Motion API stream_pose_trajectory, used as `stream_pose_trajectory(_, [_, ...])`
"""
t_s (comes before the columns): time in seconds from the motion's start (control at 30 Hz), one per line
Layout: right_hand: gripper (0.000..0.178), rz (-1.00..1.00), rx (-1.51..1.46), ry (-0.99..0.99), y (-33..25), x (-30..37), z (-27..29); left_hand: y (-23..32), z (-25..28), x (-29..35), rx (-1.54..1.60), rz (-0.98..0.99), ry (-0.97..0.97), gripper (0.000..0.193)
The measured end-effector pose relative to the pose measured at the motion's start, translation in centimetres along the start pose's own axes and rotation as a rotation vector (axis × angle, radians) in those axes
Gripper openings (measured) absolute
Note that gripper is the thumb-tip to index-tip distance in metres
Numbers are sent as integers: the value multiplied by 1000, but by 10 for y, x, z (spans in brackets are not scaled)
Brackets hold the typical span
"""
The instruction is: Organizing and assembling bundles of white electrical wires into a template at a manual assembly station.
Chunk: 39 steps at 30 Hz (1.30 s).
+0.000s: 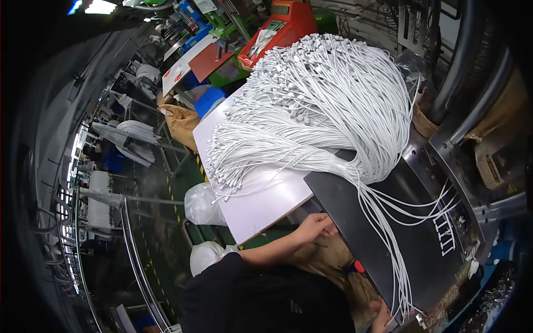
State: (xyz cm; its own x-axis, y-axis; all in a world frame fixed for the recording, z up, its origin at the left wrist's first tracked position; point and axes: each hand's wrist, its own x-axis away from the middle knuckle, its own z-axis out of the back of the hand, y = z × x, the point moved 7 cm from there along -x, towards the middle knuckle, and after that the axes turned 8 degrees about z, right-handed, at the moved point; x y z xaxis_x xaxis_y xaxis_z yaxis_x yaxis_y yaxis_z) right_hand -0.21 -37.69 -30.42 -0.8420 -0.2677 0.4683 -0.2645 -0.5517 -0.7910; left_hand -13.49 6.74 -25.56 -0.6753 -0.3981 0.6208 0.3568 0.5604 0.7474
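My left hand (317,226) is closed with its fingers curled, beside the near left edge of a black work plate (383,233). Whatever it may hold is hidden. Low in the view, my right hand (380,317) shows only in part, its fingers bent together next to the ends of a thin strand of white cables (391,250); what is in them I cannot make out. That strand hangs across the plate from a big bundle of white cables (366,105). Several white molded pieces (444,234) sit in a row at the plate's right side.
The bundle rests partly on a pale tabletop (266,200). Behind it stands a red machine (286,28). Thick dark hoses (488,94) and a metal frame border the right. White plastic bags (204,204) lie left of the tabletop; metal rails (136,261) stand farther left.
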Motion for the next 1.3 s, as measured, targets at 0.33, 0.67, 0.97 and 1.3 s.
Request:
stream_pose_trajectory(0.33, [39, 85, -128, -237, -66, 30, 91, 15, -87, 67, -412, -103, -218, 40])
stream_pose_trajectory(0.67, [43, 883, -73, 119, -296, -40, 87, 84, -296, 80, -1271, -1353, -461, 45])
stream_pose_trajectory(0.97, [17, 850, -91, 188, -283, -29, 97, 131, -267, 56, -1723, -1046, -303, 32])
stream_pose_trajectory(1.3, [22, -164, 113, 600, 138, 83, 109, 227, -167, 5, -1411, -867, -142, 14])
